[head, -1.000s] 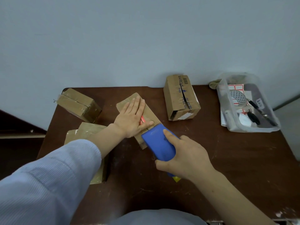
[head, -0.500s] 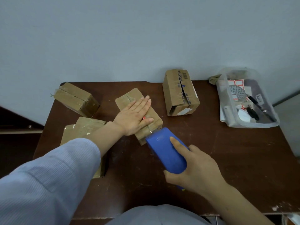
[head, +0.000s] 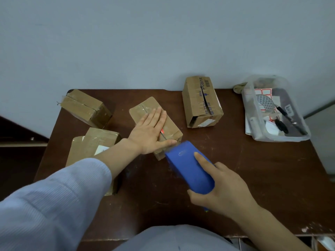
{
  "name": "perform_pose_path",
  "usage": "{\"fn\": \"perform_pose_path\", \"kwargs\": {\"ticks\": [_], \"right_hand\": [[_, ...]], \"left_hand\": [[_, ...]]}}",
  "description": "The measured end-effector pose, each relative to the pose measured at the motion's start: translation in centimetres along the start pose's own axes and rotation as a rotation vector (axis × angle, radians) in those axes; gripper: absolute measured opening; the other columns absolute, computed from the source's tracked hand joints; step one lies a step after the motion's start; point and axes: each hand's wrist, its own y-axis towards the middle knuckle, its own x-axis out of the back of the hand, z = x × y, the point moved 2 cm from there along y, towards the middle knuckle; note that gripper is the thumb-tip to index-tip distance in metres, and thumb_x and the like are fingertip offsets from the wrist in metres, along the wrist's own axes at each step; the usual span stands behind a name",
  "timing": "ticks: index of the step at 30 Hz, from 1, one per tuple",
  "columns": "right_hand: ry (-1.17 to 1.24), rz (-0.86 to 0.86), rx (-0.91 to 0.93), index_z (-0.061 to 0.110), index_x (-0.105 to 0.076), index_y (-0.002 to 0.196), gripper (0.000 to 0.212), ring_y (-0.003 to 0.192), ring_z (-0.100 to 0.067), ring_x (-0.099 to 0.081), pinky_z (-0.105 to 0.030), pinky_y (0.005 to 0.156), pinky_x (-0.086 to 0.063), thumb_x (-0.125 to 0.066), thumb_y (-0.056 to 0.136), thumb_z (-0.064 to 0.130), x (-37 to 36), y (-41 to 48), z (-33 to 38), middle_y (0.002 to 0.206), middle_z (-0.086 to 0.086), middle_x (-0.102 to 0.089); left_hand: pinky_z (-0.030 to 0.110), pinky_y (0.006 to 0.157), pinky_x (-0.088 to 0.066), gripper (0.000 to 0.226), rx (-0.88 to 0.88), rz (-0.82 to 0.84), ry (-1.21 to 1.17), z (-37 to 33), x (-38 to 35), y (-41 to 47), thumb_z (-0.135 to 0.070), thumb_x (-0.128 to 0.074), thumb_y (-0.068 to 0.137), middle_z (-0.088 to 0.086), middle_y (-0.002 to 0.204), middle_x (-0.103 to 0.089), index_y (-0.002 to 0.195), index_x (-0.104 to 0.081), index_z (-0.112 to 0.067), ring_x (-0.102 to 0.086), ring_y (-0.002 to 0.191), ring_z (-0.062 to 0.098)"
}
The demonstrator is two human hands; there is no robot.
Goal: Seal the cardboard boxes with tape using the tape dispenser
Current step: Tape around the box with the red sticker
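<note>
A small cardboard box (head: 143,110) lies slantwise in the middle of the brown table (head: 253,169). My left hand (head: 149,134) presses flat on its top, fingers straight. My right hand (head: 223,189) grips a blue tape dispenser (head: 188,171), index finger stretched along its back. The dispenser's front end sits at the box's near end, just below my left thumb. A taller box (head: 201,101) with a split top seam stands at the back, right of centre.
Another box (head: 85,108) lies at the back left. A flat box (head: 90,149) rests at the left, partly under my sleeve. A clear plastic tub (head: 301,137) with pens, labels and small items sits at the back right. The wall runs behind the table.
The dispenser has slid toward me, off the box top and down to its near end. My left hand stayed pressed on the box.
</note>
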Motion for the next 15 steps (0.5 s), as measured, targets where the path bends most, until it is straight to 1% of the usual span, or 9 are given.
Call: {"fn": "perform_pose_path", "kwargs": {"ticks": [2, 4, 5, 6, 8, 11, 12, 13, 15], "right_hand": [[-0.026, 0.05, -0.016, 0.051, 0.009, 0.142, 0.1, 0.084, -0.008, -0.046, -0.015, 0.064, -0.036, -0.046, 0.064, 0.079, -0.4, -0.8, -0.4, 0.098, 0.01, -0.035], [-0.049, 0.072, -0.022, 0.051, 0.006, 0.144, 0.105, 0.084, -0.007, -0.046, -0.014, 0.065, -0.036, -0.027, 0.049, 0.084, -0.7, -1.2, -0.7, 0.098, 0.012, -0.035], [-0.053, 0.072, -0.022, 0.05, 0.003, 0.145, 0.106, 0.084, -0.007, -0.046, -0.015, 0.066, -0.036, -0.026, 0.049, 0.083, -0.7, -1.0, -0.7, 0.098, 0.011, -0.035], [-0.054, 0.074, -0.031, 0.048, 0.002, 0.147, 0.105, 0.085, -0.007, -0.045, -0.015, 0.068, -0.036, -0.033, 0.054, 0.083, -0.6, -0.6, -0.5, 0.099, 0.01, -0.036], [-0.069, 0.071, -0.033, 0.044, -0.001, 0.149, 0.098, 0.087, -0.01, -0.046, -0.02, 0.074, -0.041, -0.049, 0.069, 0.075, -0.5, 0.7, 0.3, 0.101, 0.007, -0.037], [-0.114, 0.067, -0.015, 0.039, -0.005, 0.15, 0.097, 0.09, -0.015, -0.048, -0.026, 0.076, -0.044, -0.054, 0.073, 0.07, -0.2, 2.7, 1.3, 0.103, 0.002, -0.04], [-0.117, 0.071, -0.016, 0.039, -0.006, 0.15, 0.097, 0.091, -0.016, -0.049, -0.027, 0.076, -0.045, -0.054, 0.072, 0.07, -0.3, 3.3, 1.5, 0.104, 0.001, -0.041], [-0.113, 0.073, -0.017, 0.038, -0.008, 0.15, 0.098, 0.092, -0.017, -0.049, -0.028, 0.077, -0.045, -0.055, 0.072, 0.07, -0.3, 3.7, 1.7, 0.104, 0.0, -0.041], [-0.106, 0.067, -0.018, 0.037, -0.009, 0.151, 0.098, 0.095, -0.019, -0.05, -0.03, 0.078, -0.046, -0.056, 0.071, 0.07, -0.4, 4.5, 2.0, 0.106, -0.001, -0.043]], "left_hand": [[0.033, 0.115, 0.013, 0.109, 0.002, 0.006, -0.003, -0.1, 0.0, 0.0, -0.086, -0.01, 0.07, 0.006, 0.156, 0.023, 0.148, 0.019, -0.015, 0.021, 0.143, 0.017], [0.034, 0.116, 0.013, 0.111, 0.007, 0.001, -0.005, -0.2, 0.2, -0.1, -0.087, -0.01, 0.069, 0.007, 0.156, 0.024, 0.148, 0.019, -0.015, 0.021, 0.143, 0.017], [0.034, 0.116, 0.013, 0.114, 0.009, 0.001, -0.007, -0.2, 0.2, 0.0, -0.089, -0.01, 0.067, 0.007, 0.156, 0.024, 0.148, 0.019, -0.015, 0.021, 0.143, 0.017], [0.035, 0.116, 0.014, 0.118, 0.008, 0.009, -0.006, -0.2, 0.2, -0.1, -0.091, -0.011, 0.064, 0.007, 0.156, 0.025, 0.148, 0.019, -0.014, 0.022, 0.143, 0.018], [0.036, 0.116, 0.013, 0.122, 0.013, 0.014, 0.011, -0.4, 0.2, -0.1, -0.092, -0.015, 0.062, 0.009, 0.155, 0.025, 0.148, 0.019, -0.012, 0.022, 0.143, 0.02], [0.038, 0.117, 0.011, 0.112, 0.043, -0.017, 0.011, -1.1, 0.1, -0.2, -0.078, -0.036, 0.077, 0.013, 0.156, 0.021, 0.149, 0.016, -0.009, 0.019, 0.144, 0.024], [0.039, 0.117, 0.011, 0.11, 0.05, -0.033, 0.015, -1.4, 0.1, -0.2, -0.075, -0.037, 0.079, 0.015, 0.156, 0.02, 0.149, 0.014, -0.008, 0.018, 0.145, 0.025], [0.039, 0.116, 0.012, 0.109, 0.054, -0.045, 0.022, -1.5, 0.0, -0.2, -0.076, -0.032, 0.077, 0.016, 0.156, 0.019, 0.149, 0.014, -0.007, 0.018, 0.145, 0.026], [0.038, 0.115, 0.013, 0.114, 0.061, -0.047, 0.026, -1.5, -0.1, -0.2, -0.081, -0.014, 0.067, 0.016, 0.156, 0.019, 0.148, 0.014, -0.007, 0.018, 0.144, 0.026]]}}
